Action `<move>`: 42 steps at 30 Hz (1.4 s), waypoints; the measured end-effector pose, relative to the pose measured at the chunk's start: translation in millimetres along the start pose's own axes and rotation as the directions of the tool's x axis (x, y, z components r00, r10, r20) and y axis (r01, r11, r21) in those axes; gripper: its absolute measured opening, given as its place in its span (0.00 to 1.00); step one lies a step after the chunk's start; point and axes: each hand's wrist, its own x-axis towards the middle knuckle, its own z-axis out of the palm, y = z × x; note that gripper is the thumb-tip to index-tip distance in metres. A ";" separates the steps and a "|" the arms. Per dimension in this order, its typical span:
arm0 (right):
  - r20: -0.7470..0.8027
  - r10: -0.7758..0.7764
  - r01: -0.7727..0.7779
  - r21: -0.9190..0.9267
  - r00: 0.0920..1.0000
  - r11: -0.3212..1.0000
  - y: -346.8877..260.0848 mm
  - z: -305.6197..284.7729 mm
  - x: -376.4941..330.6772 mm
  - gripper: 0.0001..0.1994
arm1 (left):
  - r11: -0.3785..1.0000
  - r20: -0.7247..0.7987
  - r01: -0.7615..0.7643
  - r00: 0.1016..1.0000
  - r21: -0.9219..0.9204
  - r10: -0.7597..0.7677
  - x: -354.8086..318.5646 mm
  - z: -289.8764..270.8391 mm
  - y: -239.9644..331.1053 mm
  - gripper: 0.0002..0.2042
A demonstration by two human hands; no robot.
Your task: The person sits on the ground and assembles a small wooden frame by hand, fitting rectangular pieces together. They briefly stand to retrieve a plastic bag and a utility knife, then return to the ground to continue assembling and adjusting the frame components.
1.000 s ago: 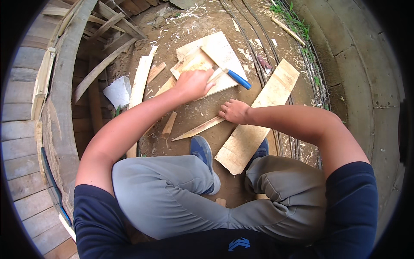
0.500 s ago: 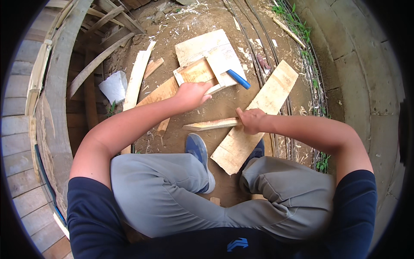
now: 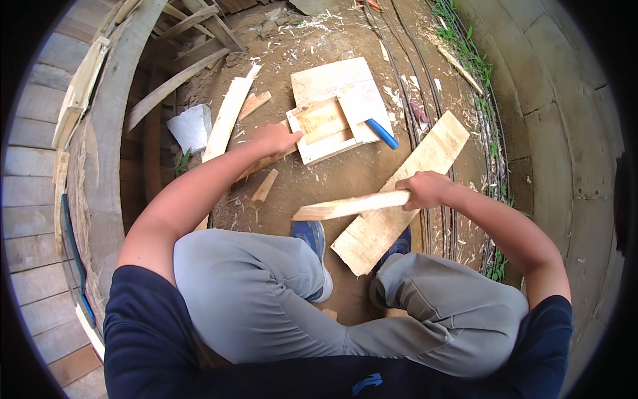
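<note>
The right hand's (image 3: 428, 190) grip clasped a pale wooden slat (image 3: 352, 205) over the plank (image 3: 425, 152), long axis crosswise, slanted end leftward; the left hand (image 3: 274, 139) touched the wooden frame (image 3: 327, 153), its closure unclear.

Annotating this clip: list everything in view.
Shallow wooden frame: 1, pale, ground ahead
Flat boarding: count unclear, pale, beyond frame
Tool handle: 1, blue, right of frame
Wide plank: 1, pale, right of centre
Narrow wood strip: 1, pale, held over plank
Offcuts: several, pale, left of frame
White block: 1, white, left
Rods or cables: several, dark, right
Shavings: many, pale, scattered
Soil: 1 patch, brown, centre
Weeds: several, green, upper right
Slabs: several, grey-brown, far right
Planking: many, greyish, far left
Shoes: 2, blue, lower centre
Trousers: 1 pair, grey, below
T-shirt: 1, navy, bottom
Left hand: 1, bare, frame's left side
Right hand: 1, bare, on strip
</note>
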 end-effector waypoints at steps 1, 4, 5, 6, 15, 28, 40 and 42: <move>0.005 -0.002 0.002 -0.024 1.000 1.000 0.9 -0.9 -1.7 0.20 | 1.000 -0.061 -0.025 0.998 -0.017 0.024 3.6 12.1 -6.7 0.34; -0.016 -0.095 0.093 -0.081 0.995 0.992 14.3 13.9 0.3 0.19 | 0.992 -0.208 -0.113 0.973 -0.058 0.099 20.5 39.7 -14.2 0.32; -0.010 -0.103 0.102 -0.091 0.995 0.991 19.6 19.7 2.4 0.19 | 0.987 -0.256 -0.148 0.958 -0.062 0.128 20.9 36.7 -8.4 0.32; -0.011 -0.133 0.131 -0.082 0.991 0.988 24.9 25.9 2.9 0.19 | 0.990 -0.245 -0.123 0.964 -0.071 0.102 19.9 35.0 -3.3 0.29; -0.074 -0.053 0.048 -0.061 0.996 0.997 38.3 75.3 29.0 0.17 | 0.970 -0.335 -0.122 0.941 -0.209 0.047 27.4 40.8 -17.7 0.24; 0.155 -0.051 0.103 -0.353 0.987 0.930 50.4 82.8 46.6 0.27 | 0.964 -0.368 -0.172 0.926 -0.205 0.087 2.9 28.2 -5.3 0.22; -0.182 -0.263 0.256 -0.060 0.947 0.965 12.2 94.3 53.7 0.29 | 0.971 -0.341 -0.204 0.928 -0.126 0.151 12.1 49.9 -2.8 0.22; -0.144 -0.265 0.253 -0.091 0.954 0.963 13.0 99.2 65.4 0.28 | 0.975 -0.366 -0.188 0.921 -0.114 0.135 6.2 51.3 -1.9 0.22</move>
